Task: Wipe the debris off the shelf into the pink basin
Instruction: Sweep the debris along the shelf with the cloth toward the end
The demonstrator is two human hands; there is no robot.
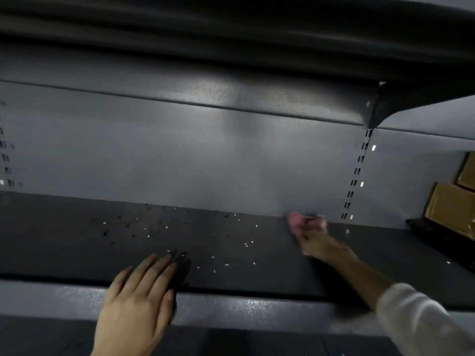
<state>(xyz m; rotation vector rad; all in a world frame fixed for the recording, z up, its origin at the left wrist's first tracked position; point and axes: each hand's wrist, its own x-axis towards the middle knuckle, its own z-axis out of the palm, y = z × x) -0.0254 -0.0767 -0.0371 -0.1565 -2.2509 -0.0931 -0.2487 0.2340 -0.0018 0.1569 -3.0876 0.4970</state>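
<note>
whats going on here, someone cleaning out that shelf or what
A person is wiping down a dark shelf. The right hand is reaching to the back of the shelf, gripping a pink cloth against the surface near the rear wall. The left hand lies flat and open on the front edge. Light and dark crumbs are scattered across the middle of the shelf, so most of it is not yet wiped. No pink basin is in view. Cardboard boxes sit at the far right.

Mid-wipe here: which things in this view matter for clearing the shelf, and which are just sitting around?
Part of the job:
- shelf
- debris scattered on it
- pink cloth gripped in the right hand
- left hand resting flat at the shelf edge
The pink basin is not in view.

Just lying about:
- cardboard boxes, far right
</note>
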